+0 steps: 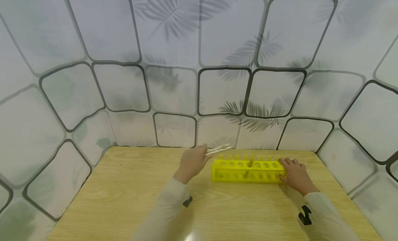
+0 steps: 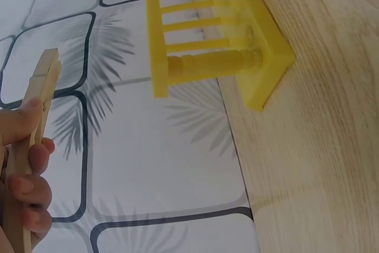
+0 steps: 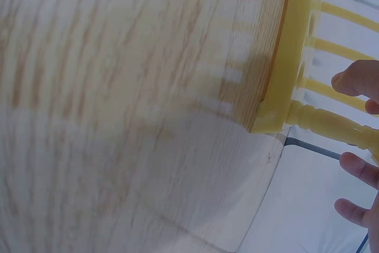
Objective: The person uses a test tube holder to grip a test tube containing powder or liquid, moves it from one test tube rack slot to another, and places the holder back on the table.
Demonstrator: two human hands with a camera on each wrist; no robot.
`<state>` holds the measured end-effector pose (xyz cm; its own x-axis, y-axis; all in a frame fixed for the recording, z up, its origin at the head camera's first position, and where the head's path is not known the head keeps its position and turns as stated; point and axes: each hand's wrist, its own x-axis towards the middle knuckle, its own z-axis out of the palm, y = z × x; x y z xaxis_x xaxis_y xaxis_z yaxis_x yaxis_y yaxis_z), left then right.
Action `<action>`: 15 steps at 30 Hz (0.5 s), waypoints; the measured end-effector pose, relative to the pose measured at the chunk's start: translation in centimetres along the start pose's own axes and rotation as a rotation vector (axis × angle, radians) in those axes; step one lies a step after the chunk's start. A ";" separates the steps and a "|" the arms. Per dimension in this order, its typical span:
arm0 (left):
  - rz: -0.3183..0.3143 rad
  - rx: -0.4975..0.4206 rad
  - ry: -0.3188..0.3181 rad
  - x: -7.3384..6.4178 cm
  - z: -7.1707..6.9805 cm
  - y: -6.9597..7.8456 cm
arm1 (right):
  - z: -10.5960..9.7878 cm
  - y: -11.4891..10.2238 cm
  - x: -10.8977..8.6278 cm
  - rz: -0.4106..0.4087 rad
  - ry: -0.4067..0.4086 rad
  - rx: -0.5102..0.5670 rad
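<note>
My left hand [image 1: 191, 164] grips a wooden test tube clamp [image 2: 40, 90], fingers and thumb wrapped round its handles. The clamp's tip points up and right in the head view, above the left end of a yellow test tube rack [image 1: 248, 180]. That rack stands upright on the table, with a row of round holes and a row of pegs behind. Near its middle one test tube [image 1: 250, 163] with brown contents stands in a hole; its clear upper end shows in the left wrist view. My right hand [image 1: 296, 174] holds the rack's right end, thumb in front and fingers over the top.
The wood-grain table [image 1: 130, 192] reaches back to a wall covering [image 1: 174, 130] with a pattern of dark rounded outlines and leaves. Similar covering closes in the left and right sides. A black strap piece [image 1: 305, 215] sits at the right sleeve.
</note>
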<state>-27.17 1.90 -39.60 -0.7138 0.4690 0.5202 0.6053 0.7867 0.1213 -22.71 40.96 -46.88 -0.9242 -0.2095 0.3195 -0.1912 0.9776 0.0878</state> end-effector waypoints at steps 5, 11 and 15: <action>-0.018 0.004 0.002 -0.4 0.5 -0.9 | 0.0 0.1 0.0 0.002 0.003 -0.002; -0.029 -0.006 0.017 -1.1 0.7 -1.8 | 0.3 0.3 0.0 -0.007 0.022 0.003; -0.029 0.001 0.016 -1.5 0.7 -2.2 | 0.4 0.2 0.0 -0.009 0.029 0.008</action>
<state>-27.66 -0.31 -41.24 -0.7256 0.4395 0.5294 0.5839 0.8004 0.1359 -22.86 41.18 -47.22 -0.9123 -0.2185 0.3463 -0.2020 0.9758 0.0834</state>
